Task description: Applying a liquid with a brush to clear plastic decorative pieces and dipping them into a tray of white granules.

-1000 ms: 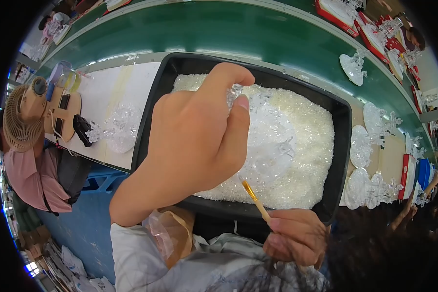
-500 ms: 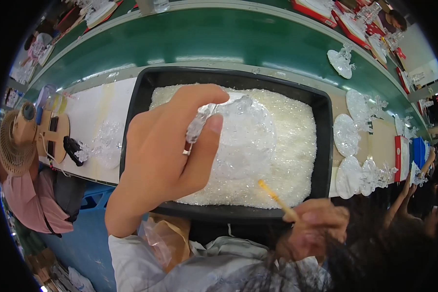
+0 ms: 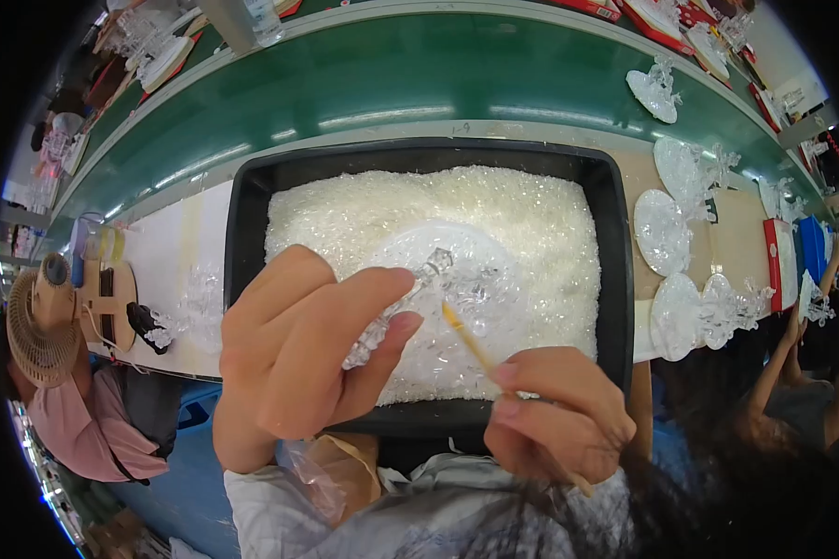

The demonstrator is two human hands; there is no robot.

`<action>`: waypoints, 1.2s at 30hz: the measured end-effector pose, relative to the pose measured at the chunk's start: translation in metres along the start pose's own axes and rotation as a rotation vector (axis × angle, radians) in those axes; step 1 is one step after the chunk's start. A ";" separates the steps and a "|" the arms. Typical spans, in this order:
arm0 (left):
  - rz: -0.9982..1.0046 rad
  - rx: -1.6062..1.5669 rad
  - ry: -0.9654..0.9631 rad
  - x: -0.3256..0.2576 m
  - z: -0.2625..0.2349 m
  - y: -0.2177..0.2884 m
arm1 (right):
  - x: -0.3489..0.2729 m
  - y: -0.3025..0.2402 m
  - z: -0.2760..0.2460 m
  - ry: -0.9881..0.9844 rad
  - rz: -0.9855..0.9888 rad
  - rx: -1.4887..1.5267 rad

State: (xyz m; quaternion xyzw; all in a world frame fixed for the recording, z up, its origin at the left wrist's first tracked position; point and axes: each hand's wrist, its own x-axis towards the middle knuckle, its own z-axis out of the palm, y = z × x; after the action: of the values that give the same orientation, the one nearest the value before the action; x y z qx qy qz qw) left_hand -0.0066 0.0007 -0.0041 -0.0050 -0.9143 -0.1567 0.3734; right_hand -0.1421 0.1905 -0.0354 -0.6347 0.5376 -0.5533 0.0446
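Note:
My left hand [image 3: 294, 354] is closed around a clear, faceted ornament [image 3: 435, 265] over the tray. A round white glittery disc [image 3: 480, 250] lies behind and below it and looks like its base; my fingers hide where they join. In my right hand [image 3: 564, 410], thumb and fingers pinch a thin brush [image 3: 474, 347] with a yellowish tip. The tip points up and left, close to the clear ornament; whether it touches cannot be told. Under both hands sits a black rectangular tray [image 3: 611, 307] filled with shiny white flakes [image 3: 559, 233].
Several clear ornaments on round white discs [image 3: 662, 231] stand on the right of the table. Another ornament [image 3: 653, 93] is on the green belt [image 3: 382, 84] beyond the tray. A fan [image 3: 42, 321] and a seated person in pink [image 3: 93, 419] are at the left.
My left hand has lowered toward me and turned the ornament. My right hand has brought the brush up and left, to the ornament. The view has shifted slightly.

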 end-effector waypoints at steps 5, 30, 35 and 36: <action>0.026 -0.001 0.010 -0.001 0.001 -0.003 | -0.012 0.004 -0.006 0.048 0.012 0.000; 0.023 -0.032 -0.107 0.002 -0.010 0.000 | -0.011 0.008 0.007 0.164 -0.035 -0.045; -0.037 -0.054 0.050 -0.001 0.000 0.000 | -0.013 0.008 0.007 0.172 -0.033 -0.059; -0.025 -0.055 0.057 -0.001 0.000 -0.001 | -0.013 0.008 0.006 0.172 -0.033 -0.059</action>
State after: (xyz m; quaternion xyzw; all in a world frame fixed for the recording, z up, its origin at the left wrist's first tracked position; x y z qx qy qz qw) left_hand -0.0060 -0.0001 -0.0047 0.0005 -0.8987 -0.1864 0.3969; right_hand -0.1399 0.1938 -0.0516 -0.5946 0.5447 -0.5906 -0.0297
